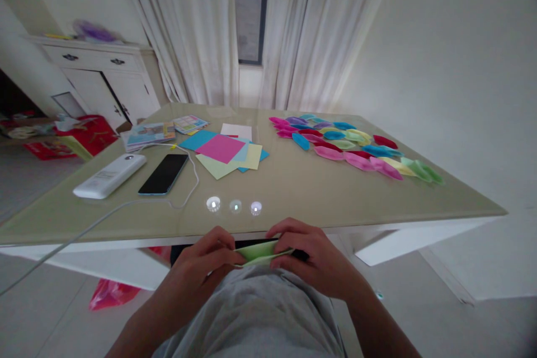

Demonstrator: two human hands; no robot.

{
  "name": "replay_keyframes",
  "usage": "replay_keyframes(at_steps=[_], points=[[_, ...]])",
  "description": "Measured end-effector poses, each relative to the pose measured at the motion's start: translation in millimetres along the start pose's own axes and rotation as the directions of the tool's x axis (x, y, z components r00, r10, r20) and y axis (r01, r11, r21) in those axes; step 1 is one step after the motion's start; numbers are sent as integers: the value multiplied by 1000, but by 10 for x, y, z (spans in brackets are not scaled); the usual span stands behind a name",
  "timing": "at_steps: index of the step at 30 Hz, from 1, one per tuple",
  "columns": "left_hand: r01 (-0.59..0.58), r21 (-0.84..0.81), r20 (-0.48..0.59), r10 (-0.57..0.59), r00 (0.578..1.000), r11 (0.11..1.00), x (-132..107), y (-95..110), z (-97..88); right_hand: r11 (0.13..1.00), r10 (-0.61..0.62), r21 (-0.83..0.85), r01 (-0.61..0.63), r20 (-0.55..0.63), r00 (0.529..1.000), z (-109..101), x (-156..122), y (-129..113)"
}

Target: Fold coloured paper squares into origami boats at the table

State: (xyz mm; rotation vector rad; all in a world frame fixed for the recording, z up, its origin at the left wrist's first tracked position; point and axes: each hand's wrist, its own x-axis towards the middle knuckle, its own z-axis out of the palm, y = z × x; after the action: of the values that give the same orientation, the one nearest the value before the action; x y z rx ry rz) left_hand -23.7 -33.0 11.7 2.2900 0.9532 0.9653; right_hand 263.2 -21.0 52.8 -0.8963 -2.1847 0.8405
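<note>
Both my hands are below the near edge of the table point(293, 190), in front of my grey shirt. My left hand point(201, 263) and my right hand point(312, 257) pinch the two ends of a folded light green paper point(260, 251) between closed fingers. On the table ahead lies a loose stack of coloured square papers point(226, 154), with a pink sheet on top. Further right, several folded paper boats point(352, 145) in pink, blue, green and red lie spread in rows.
A black phone point(164, 173) and a white power bank point(109, 175) with a white cable point(187, 193) lie at the left of the table. Printed booklets point(151, 133) sit behind them. A white cabinet point(100, 75), red boxes point(84, 137) and curtains point(201, 28) stand beyond.
</note>
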Motion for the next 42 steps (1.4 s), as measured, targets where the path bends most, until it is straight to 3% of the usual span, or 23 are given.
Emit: replay_keyframes(at_steps=[2,8,12,14,17,20,22,27,29,35,42], points=[[-1,-13,29,1,1000,1000,19,28,4,1000,-1,3,1,36,999,18,-9,1],[60,-78,243,-39,969,995,99,107,-28,1000,-23,19,23,-12,1000,70,-21,17],[92,-244,228,-35,973,965,112,44,-104,985,-39,168,41,-16,999,-25,-24,27],[132,-429,217,-40,975,894,105,-5,-105,957,-55,284,57,-15,998,-61,-26,45],[156,-710,176,-42,984,686,90,-49,-9,831,-83,551,76,-13,996,-18,-21,96],[131,-833,143,-20,989,537,89,-36,150,589,-67,802,100,-75,995,133,-8,171],[117,-878,136,8,991,464,97,-6,231,467,-25,873,137,-142,990,250,-4,219],[62,-931,76,23,997,359,111,16,288,346,65,918,193,-229,971,421,-9,263],[39,-947,50,26,998,318,110,-17,304,339,109,921,191,-240,965,426,-4,255],[-83,-971,-75,41,996,223,102,-150,431,448,119,883,139,-213,970,362,9,185],[-102,-980,-81,123,989,172,57,-169,479,459,66,876,145,-196,978,410,12,110]])
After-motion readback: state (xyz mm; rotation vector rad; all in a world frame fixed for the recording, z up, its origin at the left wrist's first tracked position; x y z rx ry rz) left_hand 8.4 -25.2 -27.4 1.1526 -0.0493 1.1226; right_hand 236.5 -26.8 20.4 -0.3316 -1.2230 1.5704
